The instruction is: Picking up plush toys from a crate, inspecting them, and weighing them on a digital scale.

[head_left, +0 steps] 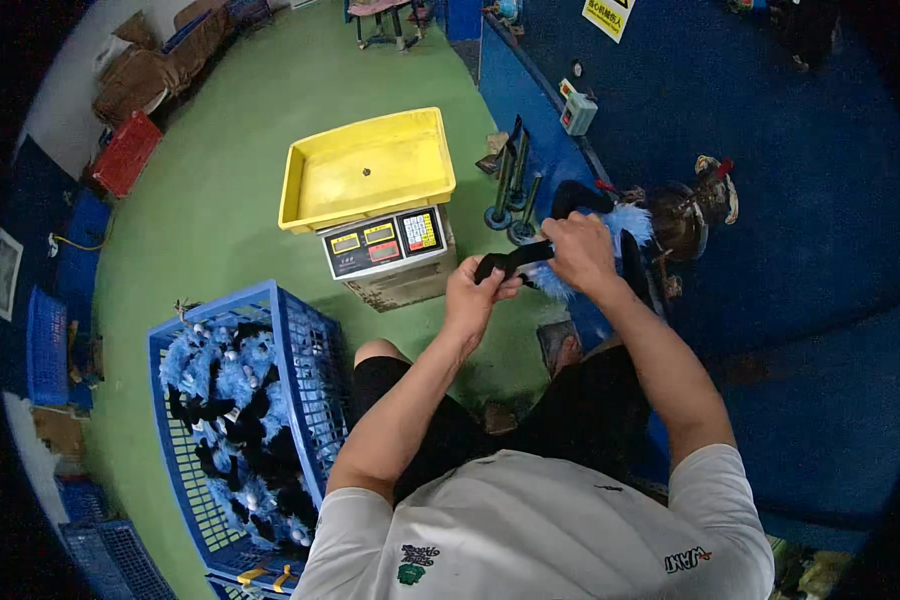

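A plush toy with fluffy blue fur (630, 221) and long black limbs is in front of me, at the blue machine's edge. My left hand (468, 305) is closed around the end of one black limb (532, 254). Farther right, my right hand (582, 252) grips the same limb close to the blue body and covers part of the toy. The limb is stretched between both hands. Just beyond the toy is a round metal fitting (678, 222) on the machine; whether the toy touches it I cannot tell.
A blue plastic crate (280, 400) full of blue and black plush pieces (235, 385) stands at my left. Ahead, a yellow tray (365, 165) holding a small dark bit rests on a digital scale (390, 245). Upright metal rods (515, 190) stand against the blue machine (800, 330).
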Tool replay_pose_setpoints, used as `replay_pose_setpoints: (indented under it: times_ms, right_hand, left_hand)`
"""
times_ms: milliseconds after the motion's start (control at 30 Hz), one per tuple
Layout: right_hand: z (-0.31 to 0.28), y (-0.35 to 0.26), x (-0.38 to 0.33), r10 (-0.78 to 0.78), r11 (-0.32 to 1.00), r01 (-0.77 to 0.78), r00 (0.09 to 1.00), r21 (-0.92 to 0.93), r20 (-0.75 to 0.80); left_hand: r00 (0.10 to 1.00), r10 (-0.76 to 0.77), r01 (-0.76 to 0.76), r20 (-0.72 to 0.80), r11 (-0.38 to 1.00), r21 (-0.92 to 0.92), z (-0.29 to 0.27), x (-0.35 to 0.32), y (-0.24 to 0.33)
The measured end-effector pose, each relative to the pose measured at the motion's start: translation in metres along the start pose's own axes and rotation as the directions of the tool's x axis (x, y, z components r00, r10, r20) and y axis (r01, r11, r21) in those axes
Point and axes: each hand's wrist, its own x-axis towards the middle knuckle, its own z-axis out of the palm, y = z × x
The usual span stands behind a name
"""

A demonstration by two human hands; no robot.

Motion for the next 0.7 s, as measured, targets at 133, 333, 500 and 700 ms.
replay_pose_setpoints:
  times_ms: [133, 333, 500, 700]
  right_hand:
    - [-0.001, 0.001, 0.001, -0.011, 1.000, 0.011, 1.000, -0.013, 0.002]
    - [-0.006, 0.000, 0.004, -0.006, 1.000, 0.006, 1.000, -0.004, 0.018]
    - [-0.004, 0.007, 0.003, -0.030, 1.000, 0.030, 0.999, -0.003, 0.030]
    - [-0.007, 0.016, 0.005, -0.043, 0.999, 0.042, 0.996, 0.011, 0.079]
  left_hand:
    - [0.999, -0.005, 0.007, -0.037, 0.998, 0.059, 0.001, 0.006, 0.005]
    - [0.999, 0.004, 0.003, -0.039, 0.985, 0.175, -0.004, 0.010, 0.020]
    - [0.999, 0.034, -0.022, -0.039, 0.961, 0.277, -0.012, 0.008, 0.029]
    - [0.993, -0.112, 0.111, 0.035, 0.993, 0.028, -0.020, -0.006, 0.016]
